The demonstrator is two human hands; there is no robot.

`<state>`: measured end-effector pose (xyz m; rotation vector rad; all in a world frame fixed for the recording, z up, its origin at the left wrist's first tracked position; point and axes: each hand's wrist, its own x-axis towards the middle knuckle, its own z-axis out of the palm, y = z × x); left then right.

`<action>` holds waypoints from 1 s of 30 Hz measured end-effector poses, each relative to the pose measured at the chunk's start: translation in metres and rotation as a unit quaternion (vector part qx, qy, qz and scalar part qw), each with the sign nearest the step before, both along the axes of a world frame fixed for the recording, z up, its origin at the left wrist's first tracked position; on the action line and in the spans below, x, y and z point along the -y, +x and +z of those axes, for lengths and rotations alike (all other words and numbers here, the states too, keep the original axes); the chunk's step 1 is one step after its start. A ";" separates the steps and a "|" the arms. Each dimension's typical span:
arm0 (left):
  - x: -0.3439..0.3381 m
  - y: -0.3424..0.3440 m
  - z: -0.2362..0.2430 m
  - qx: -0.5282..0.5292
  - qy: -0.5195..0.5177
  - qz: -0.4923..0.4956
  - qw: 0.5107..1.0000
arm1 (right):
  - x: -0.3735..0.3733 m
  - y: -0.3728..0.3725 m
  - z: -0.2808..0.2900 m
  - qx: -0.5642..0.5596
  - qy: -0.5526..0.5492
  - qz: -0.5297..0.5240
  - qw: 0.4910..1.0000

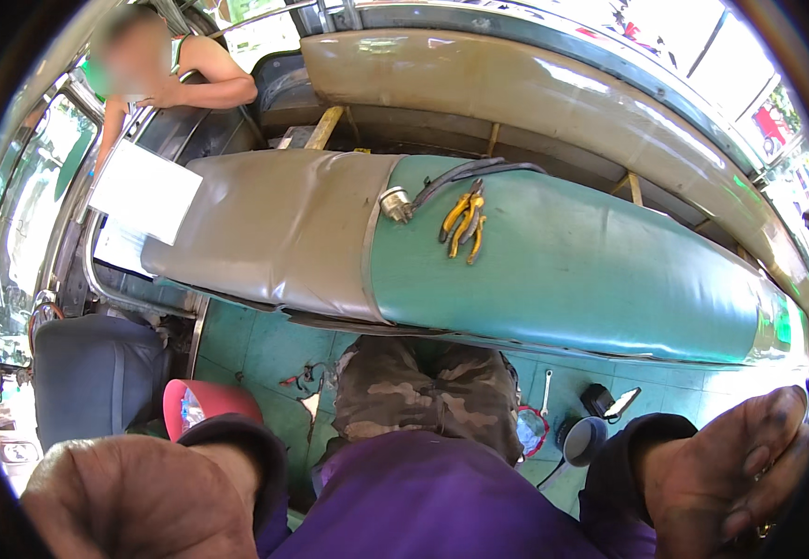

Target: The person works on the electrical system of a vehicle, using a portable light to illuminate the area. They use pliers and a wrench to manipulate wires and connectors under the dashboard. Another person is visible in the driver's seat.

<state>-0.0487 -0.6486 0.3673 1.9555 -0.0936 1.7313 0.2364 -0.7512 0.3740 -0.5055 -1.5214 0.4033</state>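
Note:
My left hand [143, 498] sits at the lower left edge with only its back showing; its fingers are hidden. My right hand [735, 466] is at the lower right edge, fingers curled together, with a small metal glint under them that I cannot identify. Both wrists wear dark cuffs over a purple top. Ahead of me a long padded seat back [563, 270], green on the right and grey on the left, lies across the view. On it rest yellow-handled pliers [465, 222], a round metal part [395, 203] and a dark cable [465, 172]. Neither hand touches them.
Another person [190, 84] leans in at the upper left above a white sheet [143, 191]. A grey seat [97, 373] stands at the left, a red object [209, 402] beside it. On the green floor lie a wrench [546, 391], a dark cup [586, 438] and a phone [623, 402].

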 end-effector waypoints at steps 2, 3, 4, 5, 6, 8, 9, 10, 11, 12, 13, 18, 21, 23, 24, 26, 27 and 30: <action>-0.008 0.000 -0.003 -0.004 -0.003 0.001 1.000 | -0.014 0.002 -0.002 -0.001 -0.002 0.006 1.000; -0.014 0.000 -0.005 -0.007 -0.005 0.002 1.000 | -0.021 0.006 -0.006 -0.005 -0.007 0.008 1.000; -0.020 0.000 -0.006 -0.011 -0.006 0.004 1.000 | -0.030 0.011 -0.013 -0.012 -0.011 0.009 1.000; -0.030 -0.001 -0.009 -0.017 -0.012 0.010 1.000 | -0.039 0.018 -0.024 -0.022 -0.018 0.012 1.000; -0.042 0.001 -0.014 -0.024 -0.015 0.017 0.999 | -0.049 0.026 -0.036 -0.035 -0.024 0.012 0.999; -0.075 0.005 -0.034 -0.042 -0.054 0.076 0.995 | -0.076 0.041 -0.070 -0.075 -0.044 0.003 0.996; -0.094 0.010 -0.052 -0.053 -0.097 0.120 0.987 | -0.096 0.050 -0.091 -0.106 -0.062 -0.012 0.992; -0.117 0.024 -0.086 -0.025 -0.175 0.197 0.964 | -0.119 0.057 -0.112 -0.148 -0.092 -0.040 0.984; -0.154 0.034 -0.116 -0.006 -0.230 0.163 0.959 | -0.145 0.067 -0.134 -0.173 -0.116 -0.094 0.974; -0.191 0.046 -0.146 0.052 -0.339 0.089 0.935 | -0.174 0.078 -0.154 -0.260 -0.185 -0.094 0.943; -0.233 0.050 -0.170 -0.055 -0.395 0.056 0.915 | -0.203 0.092 -0.171 -0.312 -0.305 -0.139 0.889; -0.399 0.088 -0.284 -0.319 -0.438 0.117 0.832 | -0.336 0.137 -0.239 -0.292 -0.535 -0.083 0.788; -0.511 0.124 -0.350 -0.398 -0.462 0.091 0.787 | -0.415 0.148 -0.268 -0.191 -0.592 -0.069 0.780; -0.577 0.148 -0.399 -0.452 -0.494 0.108 0.735 | -0.469 0.154 -0.288 -0.127 -0.621 -0.037 0.773; -0.600 0.158 -0.425 -0.434 -0.515 0.113 0.730 | -0.495 0.155 -0.300 -0.085 -0.651 -0.036 0.753; -0.632 0.169 -0.470 -0.464 -0.531 0.111 0.700 | -0.543 0.154 -0.329 0.000 -0.684 -0.021 0.729; -0.643 0.175 -0.487 -0.456 -0.561 0.105 0.683 | -0.564 0.153 -0.345 0.038 -0.711 -0.013 0.702; -0.655 0.181 -0.519 -0.563 -0.456 0.102 0.682 | -0.613 0.140 -0.398 0.142 -0.751 -0.026 0.644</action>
